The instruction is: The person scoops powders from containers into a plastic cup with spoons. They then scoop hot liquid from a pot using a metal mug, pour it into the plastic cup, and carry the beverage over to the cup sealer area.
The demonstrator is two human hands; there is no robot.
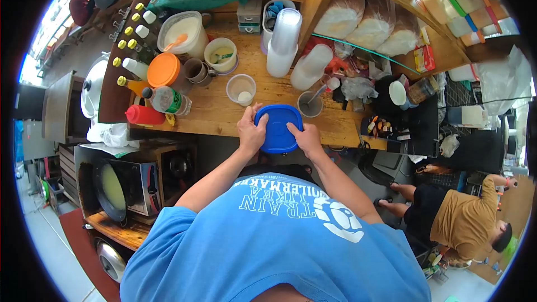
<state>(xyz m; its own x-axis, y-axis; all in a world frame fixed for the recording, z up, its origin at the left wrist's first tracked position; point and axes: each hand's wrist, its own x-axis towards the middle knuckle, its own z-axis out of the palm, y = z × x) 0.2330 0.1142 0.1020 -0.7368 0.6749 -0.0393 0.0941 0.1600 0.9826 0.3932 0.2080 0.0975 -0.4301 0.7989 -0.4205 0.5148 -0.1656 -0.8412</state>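
Both hands grip a blue plastic lid (278,134), square with rounded corners, at the front edge of the wooden counter; whether a container sits under it is hidden. My left hand (251,130) has its thumb on top at the lid's left edge. On the opposite edge, my right hand (306,137) presses its thumb on the top. Just beyond the left hand stands a clear round tub (241,89) with something white inside. Past the lid's right corner is a grey cup (309,104) with a white-ended utensil in it.
Stacked clear plastic cups (284,42) stand mid-counter. At left are an orange-lidded jar (164,69), a red squeeze bottle (144,115) and several yellow-capped bottles. Bagged bread (339,11) fills the right shelf. A frying pan (111,190) sits lower left; another person (461,218) is at right.
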